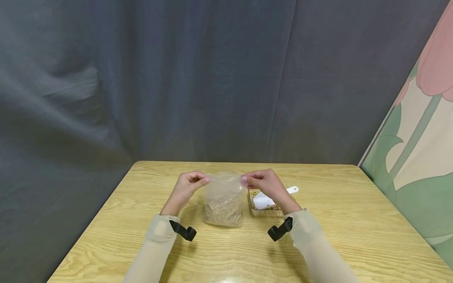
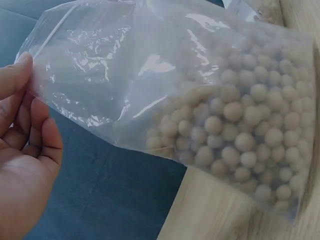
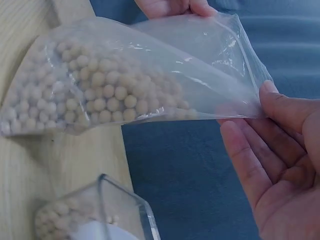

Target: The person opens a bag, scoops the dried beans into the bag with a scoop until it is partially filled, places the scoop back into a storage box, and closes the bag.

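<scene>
A clear zip bag [image 1: 223,204] stands upright on the table, its lower half filled with round beige beans [image 2: 245,135]. My left hand [image 1: 188,188] pinches the bag's top left corner between thumb and fingers. At the opposite top corner, my right hand [image 1: 265,184] pinches the plastic the same way. The zip strip runs along the top edge between the hands, seen in both wrist views. Below the right wrist sits a clear square container [image 3: 102,200] of the same beans, with a white scoop [image 1: 262,201] lying on them.
The wooden table [image 1: 354,220] reaches back to a dark grey curtain [image 1: 212,78]. On the right stands a wall panel painted with flowers [image 1: 417,137]. Black wrist cameras [image 1: 184,231] are strapped over both sleeves.
</scene>
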The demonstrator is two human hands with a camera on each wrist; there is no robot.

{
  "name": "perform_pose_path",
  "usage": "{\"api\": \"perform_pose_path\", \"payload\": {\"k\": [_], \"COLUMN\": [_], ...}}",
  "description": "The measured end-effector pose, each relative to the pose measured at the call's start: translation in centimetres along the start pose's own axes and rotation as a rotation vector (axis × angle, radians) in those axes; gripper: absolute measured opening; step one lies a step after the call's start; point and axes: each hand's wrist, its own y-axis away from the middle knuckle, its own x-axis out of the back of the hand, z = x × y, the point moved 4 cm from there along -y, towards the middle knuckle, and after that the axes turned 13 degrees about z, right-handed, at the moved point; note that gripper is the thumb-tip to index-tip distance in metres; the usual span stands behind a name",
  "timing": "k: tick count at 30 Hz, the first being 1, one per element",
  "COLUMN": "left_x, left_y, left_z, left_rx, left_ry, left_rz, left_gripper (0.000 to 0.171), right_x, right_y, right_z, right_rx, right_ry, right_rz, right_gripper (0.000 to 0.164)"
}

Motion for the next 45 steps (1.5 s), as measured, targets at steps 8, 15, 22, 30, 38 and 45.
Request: {"api": "perform_pose_path", "payload": {"k": [8, 15, 22, 30, 38, 45], "left_x": [0.0, 0.1, -0.3, -0.7, -0.9, -1.0], "left_y": [0.2, 0.4, 0.4, 0.2, 0.1, 0.0], "left_z": [-0.1, -0.5, -0.8, -0.7, -0.4, -0.5], "left_rx": [-0.012, 0.006, 0.037, 0.042, 0.03, 0.02], "left_ry": [0.011, -0.013, -0.03, -0.04, -0.041, -0.097], "left_rz": [0.008, 0.034, 0.075, 0.14, 0.179, 0.184], "left_gripper": [0.025, 0.026, 0.024, 0.023, 0.017, 0.019], "right_x": [0.3, 0.1, 0.0, -0.1, -0.5, -0.7], "right_y": [-0.1, 0.0, 0.2, 0.3, 0.6, 0.6], "right_z": [0.1, 0.5, 1.5, 2.4, 2.5, 2.5], "right_rx": [0.021, 0.01, -0.023, -0.048, -0.034, -0.004], "right_ry": [0.024, -0.01, -0.015, -0.05, -0.081, -0.084], "right_rz": [-0.002, 0.027, 0.044, 0.097, 0.206, 0.267], "right_gripper": [0.033, 0.03, 0.034, 0.029, 0.025, 0.021]}}
